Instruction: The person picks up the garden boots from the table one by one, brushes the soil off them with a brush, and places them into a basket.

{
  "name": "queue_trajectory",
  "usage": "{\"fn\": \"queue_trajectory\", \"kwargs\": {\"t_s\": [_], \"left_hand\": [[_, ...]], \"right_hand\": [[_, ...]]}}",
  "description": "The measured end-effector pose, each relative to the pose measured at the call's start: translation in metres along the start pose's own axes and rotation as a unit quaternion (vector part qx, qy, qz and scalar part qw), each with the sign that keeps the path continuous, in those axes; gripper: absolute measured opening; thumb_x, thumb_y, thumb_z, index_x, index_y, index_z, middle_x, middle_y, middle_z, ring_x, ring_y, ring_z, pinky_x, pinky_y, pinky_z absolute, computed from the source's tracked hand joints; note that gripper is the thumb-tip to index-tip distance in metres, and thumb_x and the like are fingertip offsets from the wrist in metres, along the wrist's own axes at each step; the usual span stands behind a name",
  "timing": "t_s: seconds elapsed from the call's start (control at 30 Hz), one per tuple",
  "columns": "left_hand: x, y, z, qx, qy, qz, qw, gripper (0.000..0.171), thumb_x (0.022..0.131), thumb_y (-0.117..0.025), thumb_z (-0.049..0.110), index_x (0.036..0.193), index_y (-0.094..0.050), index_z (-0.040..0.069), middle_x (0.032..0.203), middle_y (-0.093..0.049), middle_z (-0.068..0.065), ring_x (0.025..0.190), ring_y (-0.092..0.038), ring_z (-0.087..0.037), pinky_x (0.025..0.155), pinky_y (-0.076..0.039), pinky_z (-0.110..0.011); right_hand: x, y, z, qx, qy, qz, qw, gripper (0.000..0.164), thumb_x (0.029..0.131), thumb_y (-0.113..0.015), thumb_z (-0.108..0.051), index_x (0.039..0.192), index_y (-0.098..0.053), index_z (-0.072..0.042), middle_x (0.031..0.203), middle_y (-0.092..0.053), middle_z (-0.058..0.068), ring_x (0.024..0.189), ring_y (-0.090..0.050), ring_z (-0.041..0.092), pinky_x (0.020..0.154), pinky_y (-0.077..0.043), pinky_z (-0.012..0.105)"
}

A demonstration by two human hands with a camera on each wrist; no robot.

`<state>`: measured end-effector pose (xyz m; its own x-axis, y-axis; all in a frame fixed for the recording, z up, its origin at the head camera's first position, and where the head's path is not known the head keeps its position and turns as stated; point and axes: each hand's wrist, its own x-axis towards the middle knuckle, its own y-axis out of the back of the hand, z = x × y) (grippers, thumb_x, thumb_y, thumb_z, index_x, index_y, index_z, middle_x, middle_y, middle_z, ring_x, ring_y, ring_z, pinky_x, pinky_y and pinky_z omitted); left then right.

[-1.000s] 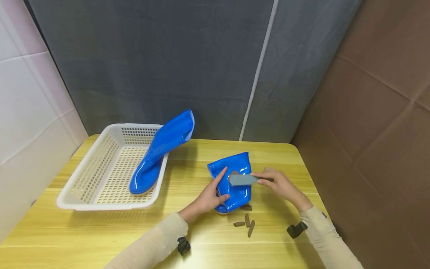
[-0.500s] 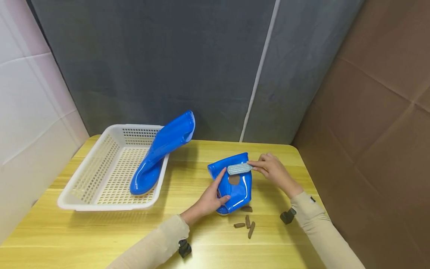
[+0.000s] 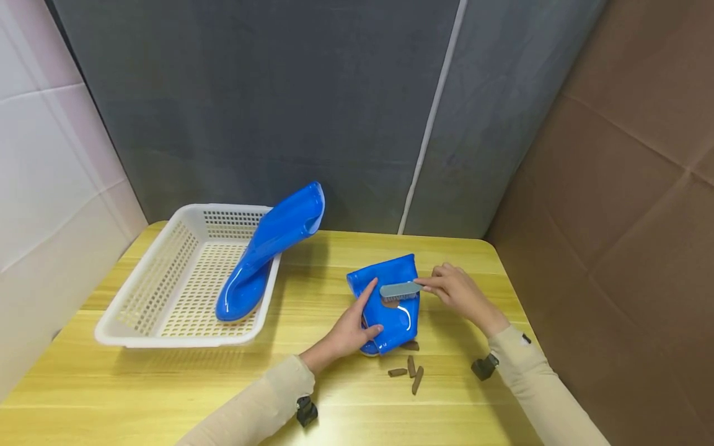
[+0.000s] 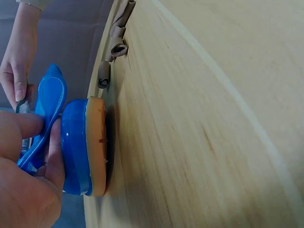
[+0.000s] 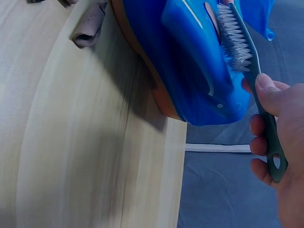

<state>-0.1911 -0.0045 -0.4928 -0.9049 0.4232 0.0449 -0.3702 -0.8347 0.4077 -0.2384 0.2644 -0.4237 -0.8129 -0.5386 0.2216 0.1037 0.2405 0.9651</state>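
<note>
A blue rain boot (image 3: 385,325) stands on the wooden table, its orange sole (image 4: 97,147) down and its shaft folded over. My left hand (image 3: 350,325) pinches the edge of the shaft between thumb and fingers, as the left wrist view shows. My right hand (image 3: 460,294) grips the dark green handle of a scrub brush (image 5: 249,52). Its pale bristles (image 5: 232,40) face the shaft, at a round brown patch (image 3: 390,303) that the brush head partly covers. Contact between bristles and boot looks likely, but I cannot tell how firm.
At left stands a white perforated basket (image 3: 106,331). A second blue boot (image 3: 264,248) leans in it, its shaft over the right rim. Several brown rolled pieces (image 3: 417,380) lie on the table (image 3: 346,409) in front of the boot. A dark grey curtain (image 3: 268,111) hangs behind.
The brush has gone from the patch up the shaft, with its bristles turned up into view, then come slightly down with its bristles toward the patch. My left hand has kept its hold.
</note>
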Motion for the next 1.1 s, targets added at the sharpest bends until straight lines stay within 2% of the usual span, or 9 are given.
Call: {"fn": "queue_trajectory", "kwargs": {"t_s": [0.33, 0.53, 0.73, 0.87, 1.1], "left_hand": [[-0.001, -0.003, 0.001, 0.002, 0.016, -0.011, 0.9998, 0.095, 0.094, -0.067, 0.013, 0.157, -0.003, 0.046, 0.166, -0.017, -0.016, 0.147, -0.031, -0.047, 0.11, -0.041, -0.059], [0.0, -0.001, 0.002, -0.004, 0.017, -0.009, 0.9998, 0.094, 0.095, -0.066, 0.013, 0.156, -0.003, 0.046, 0.166, -0.017, -0.016, 0.146, -0.032, -0.047, 0.11, -0.041, -0.059], [0.0, 0.0, 0.001, 0.0, 0.011, -0.01, 0.9999, 0.096, 0.094, -0.067, 0.013, 0.157, -0.003, 0.045, 0.166, -0.018, -0.016, 0.147, -0.031, -0.046, 0.111, -0.04, -0.06], [0.0, 0.0, 0.001, 0.003, 0.012, -0.007, 0.9999, 0.096, 0.093, -0.068, 0.012, 0.157, -0.004, 0.044, 0.166, -0.017, -0.016, 0.147, -0.03, -0.047, 0.11, -0.04, -0.06], [0.0, 0.0, 0.001, 0.0, 0.014, -0.002, 0.9999, 0.097, 0.092, -0.07, 0.012, 0.157, -0.005, 0.044, 0.166, -0.019, -0.016, 0.147, -0.031, -0.047, 0.109, -0.041, -0.06]], "right_hand": [[-0.015, 0.0, 0.002, 0.019, 0.005, -0.01, 1.0, 0.029, 0.095, -0.065, -0.024, 0.124, -0.071, -0.028, 0.08, -0.052, -0.007, 0.079, -0.038, 0.009, 0.069, -0.034, 0.025], [-0.022, 0.0, -0.001, 0.027, 0.023, 0.002, 0.999, 0.027, 0.093, -0.067, -0.022, 0.12, -0.073, -0.025, 0.078, -0.052, -0.009, 0.078, -0.038, 0.008, 0.068, -0.034, 0.022], [-0.032, -0.003, -0.005, 0.019, 0.041, -0.006, 0.999, 0.027, 0.093, -0.067, -0.024, 0.119, -0.074, -0.028, 0.078, -0.053, -0.01, 0.076, -0.037, 0.006, 0.068, -0.035, 0.02], [-0.033, -0.004, -0.007, 0.031, 0.027, -0.017, 0.999, 0.028, 0.095, -0.065, -0.025, 0.122, -0.072, -0.03, 0.081, -0.053, -0.011, 0.079, -0.039, 0.006, 0.069, -0.036, 0.021], [-0.032, -0.003, -0.01, 0.032, 0.02, -0.011, 0.999, 0.028, 0.095, -0.065, -0.027, 0.122, -0.071, -0.032, 0.082, -0.054, -0.011, 0.08, -0.04, 0.006, 0.07, -0.037, 0.022]]}}
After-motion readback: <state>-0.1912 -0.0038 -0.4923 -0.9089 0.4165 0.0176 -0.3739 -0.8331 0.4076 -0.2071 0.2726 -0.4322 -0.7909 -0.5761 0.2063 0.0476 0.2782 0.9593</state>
